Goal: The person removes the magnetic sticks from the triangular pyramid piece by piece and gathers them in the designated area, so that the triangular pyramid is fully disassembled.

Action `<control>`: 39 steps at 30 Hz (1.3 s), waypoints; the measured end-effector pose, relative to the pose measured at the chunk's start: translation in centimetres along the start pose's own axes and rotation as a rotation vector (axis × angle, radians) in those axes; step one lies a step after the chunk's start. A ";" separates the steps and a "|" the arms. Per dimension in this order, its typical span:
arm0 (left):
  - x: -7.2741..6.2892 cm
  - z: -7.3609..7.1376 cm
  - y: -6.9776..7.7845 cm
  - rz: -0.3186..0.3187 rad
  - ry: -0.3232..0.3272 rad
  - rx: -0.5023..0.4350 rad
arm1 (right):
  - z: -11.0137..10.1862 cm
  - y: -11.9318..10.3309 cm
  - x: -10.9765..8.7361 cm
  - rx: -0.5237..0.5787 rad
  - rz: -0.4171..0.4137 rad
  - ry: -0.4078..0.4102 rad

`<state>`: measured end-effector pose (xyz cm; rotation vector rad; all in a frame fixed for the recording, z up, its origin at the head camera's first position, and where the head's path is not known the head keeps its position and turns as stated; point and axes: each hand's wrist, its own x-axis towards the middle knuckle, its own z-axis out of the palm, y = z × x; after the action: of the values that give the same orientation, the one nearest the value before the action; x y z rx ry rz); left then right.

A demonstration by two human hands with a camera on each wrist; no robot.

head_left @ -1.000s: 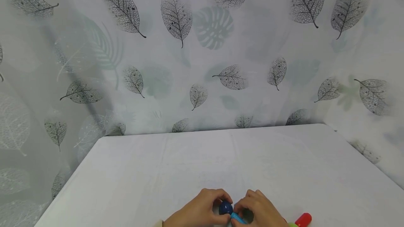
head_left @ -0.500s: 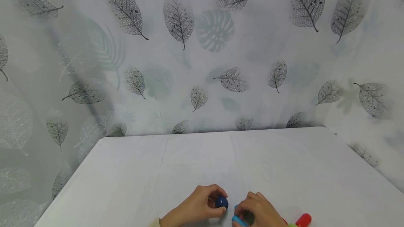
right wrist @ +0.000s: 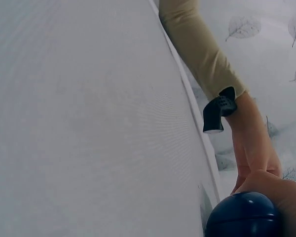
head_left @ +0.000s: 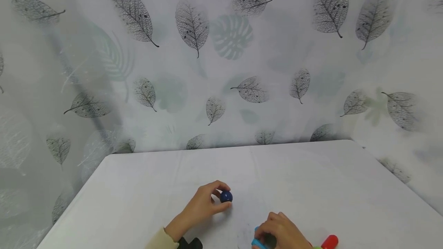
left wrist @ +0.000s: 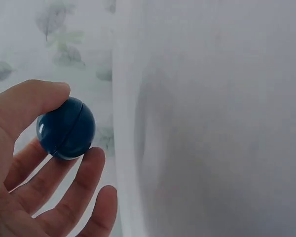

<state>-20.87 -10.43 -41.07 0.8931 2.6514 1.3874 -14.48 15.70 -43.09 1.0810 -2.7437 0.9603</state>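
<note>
My left hand (head_left: 202, 205) pinches a dark blue ball (head_left: 226, 196) between thumb and fingers, over the white table. Close up in the left wrist view, a seam runs round the glossy ball (left wrist: 66, 128), with the thumb on top and fingertips beneath. Nearer the front edge, my right hand (head_left: 282, 231) has its fingers curled round a light blue rod-like piece (head_left: 258, 243), mostly hidden by the hand. In the right wrist view a rounded blue piece (right wrist: 244, 217) shows beside the right thumb, cut off by the frame's bottom. A wide gap separates the hands.
A red rod (head_left: 330, 242) and a bit of green (head_left: 317, 247) lie just right of the right hand. A black wrist device (head_left: 190, 243) sits by the left sleeve (head_left: 162, 240). Behind the white table (head_left: 149, 187) hangs a leaf-print curtain (head_left: 194, 68).
My left hand has drawn the dark blue ball away from the light blue piece, moving left and farther onto the table. The right hand stays about where it was, still holding its piece.
</note>
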 end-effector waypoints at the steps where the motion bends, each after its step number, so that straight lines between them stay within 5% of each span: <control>1: 0.1 -0.3 -0.3 -0.007 0.017 0.014 | 0.0 0.0 0.0 -0.001 -0.003 -0.001; 10: 1.2 -2.2 -3.3 -0.048 0.167 0.090 | 1.0 0.8 -0.1 -0.119 -0.291 0.198; 24: 2.5 -4.9 -6.6 -0.238 0.283 0.131 | 0.6 1.1 -0.2 -0.114 -0.281 0.161; 39: 2.6 -5.0 -7.0 -0.257 0.295 0.141 | 0.4 1.2 -0.2 -0.114 -0.278 0.128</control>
<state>-27.73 -15.95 -42.71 0.3535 2.9767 1.3771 -15.03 16.24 -44.15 1.2874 -2.4310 0.7937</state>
